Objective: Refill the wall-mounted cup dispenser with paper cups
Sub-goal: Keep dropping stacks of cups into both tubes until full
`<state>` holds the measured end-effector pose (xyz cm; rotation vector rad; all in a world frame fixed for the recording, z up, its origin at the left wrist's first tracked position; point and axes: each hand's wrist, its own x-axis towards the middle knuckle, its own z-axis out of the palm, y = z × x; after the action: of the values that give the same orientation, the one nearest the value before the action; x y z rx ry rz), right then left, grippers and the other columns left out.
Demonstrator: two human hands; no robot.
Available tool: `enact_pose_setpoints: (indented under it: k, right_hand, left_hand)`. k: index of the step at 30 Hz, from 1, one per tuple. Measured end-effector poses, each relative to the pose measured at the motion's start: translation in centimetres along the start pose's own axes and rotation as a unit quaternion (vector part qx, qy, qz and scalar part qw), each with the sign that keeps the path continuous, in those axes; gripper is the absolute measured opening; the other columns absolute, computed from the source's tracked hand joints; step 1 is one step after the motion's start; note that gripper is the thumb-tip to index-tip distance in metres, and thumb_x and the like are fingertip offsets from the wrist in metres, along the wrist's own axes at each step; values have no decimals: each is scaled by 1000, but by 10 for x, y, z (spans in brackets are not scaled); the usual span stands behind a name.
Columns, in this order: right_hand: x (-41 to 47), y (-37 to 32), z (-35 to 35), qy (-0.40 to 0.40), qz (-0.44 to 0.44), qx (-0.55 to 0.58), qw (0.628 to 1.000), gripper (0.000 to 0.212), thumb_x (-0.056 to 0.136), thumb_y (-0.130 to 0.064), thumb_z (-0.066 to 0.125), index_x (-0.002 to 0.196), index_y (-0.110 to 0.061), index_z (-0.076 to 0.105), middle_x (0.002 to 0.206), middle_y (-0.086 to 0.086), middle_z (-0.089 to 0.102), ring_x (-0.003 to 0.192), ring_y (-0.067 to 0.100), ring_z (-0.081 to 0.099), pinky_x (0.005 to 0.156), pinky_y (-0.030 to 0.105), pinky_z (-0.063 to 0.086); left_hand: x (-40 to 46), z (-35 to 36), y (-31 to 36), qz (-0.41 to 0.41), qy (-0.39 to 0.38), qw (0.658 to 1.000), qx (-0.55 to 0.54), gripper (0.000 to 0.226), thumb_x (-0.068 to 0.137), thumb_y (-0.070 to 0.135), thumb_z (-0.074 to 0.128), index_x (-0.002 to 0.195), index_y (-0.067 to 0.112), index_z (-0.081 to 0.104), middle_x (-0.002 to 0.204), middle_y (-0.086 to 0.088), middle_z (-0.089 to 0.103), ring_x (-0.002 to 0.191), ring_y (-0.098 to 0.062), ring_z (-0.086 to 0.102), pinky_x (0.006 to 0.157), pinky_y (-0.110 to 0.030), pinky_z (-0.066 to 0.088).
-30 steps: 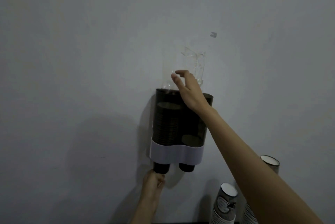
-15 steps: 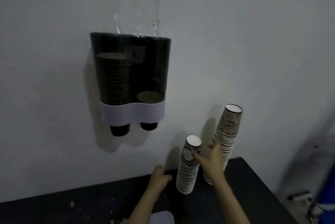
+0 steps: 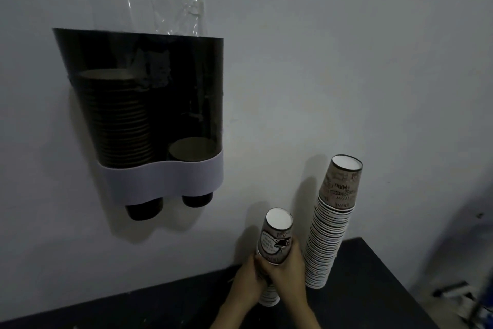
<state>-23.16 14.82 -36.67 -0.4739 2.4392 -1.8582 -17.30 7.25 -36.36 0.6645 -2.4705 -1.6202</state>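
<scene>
Both hands are on the short stack [image 3: 274, 246]: right hand [image 3: 289, 272] wrapped around its front, left hand [image 3: 246, 279] cupped against its left side, fingers closed on the cups. The stack stands upside down on the dark table [image 3: 373, 288], base near the wall. Just to its right, the tall stack [image 3: 329, 235] leans a little, close to the right wrist. Up and to the left, the dispenser [image 3: 149, 115] hangs on the wall: left tube well filled, right tube nearly empty with a cup or so at the bottom. Clear plastic wrap [image 3: 170, 8] pokes out of its top. Risks from here: a lift that brushes the tall stack could topple it; a loose squeeze could let the lower cups slide off; that wrap could snag cups going into the right tube.
</scene>
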Motion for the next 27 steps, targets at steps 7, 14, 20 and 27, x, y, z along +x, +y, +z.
enact_pose_setpoints:
  k: [7,14,20,27]
  right_hand:
    - [13,-28,-10,17,-8,14,1000,62,53,-26,86,103,-19,49,105,6,63,97,20,63,84,36,54]
    - [17,-73,-43,27,-85,-1,996,60,54,-20,86,99,-17,47,102,7,62,95,19,63,80,30,53]
    - [4,-125,-71,-72,-170,-258,948,81,57,-36,80,124,-11,42,119,12,54,113,31,51,96,46,44]
    - [-19,-156,-70,-81,-181,-241,950,83,58,-33,80,125,-8,39,121,13,53,114,31,49,96,44,44]
  left_hand:
    - [7,1,-2,-42,-9,999,33,88,56,49,57,134,10,41,137,-7,51,130,-23,49,107,-30,40]
    - [-21,-22,35,-41,102,994,-17,78,85,12,59,146,-1,12,150,-20,28,140,-29,32,112,-32,30]
    - [-61,-55,106,131,238,939,-210,49,94,19,45,141,20,32,122,-4,50,110,-18,52,95,-30,43]
    - [-84,-73,145,166,153,937,-266,51,94,21,48,142,25,31,119,-9,57,104,-18,58,84,-21,51]
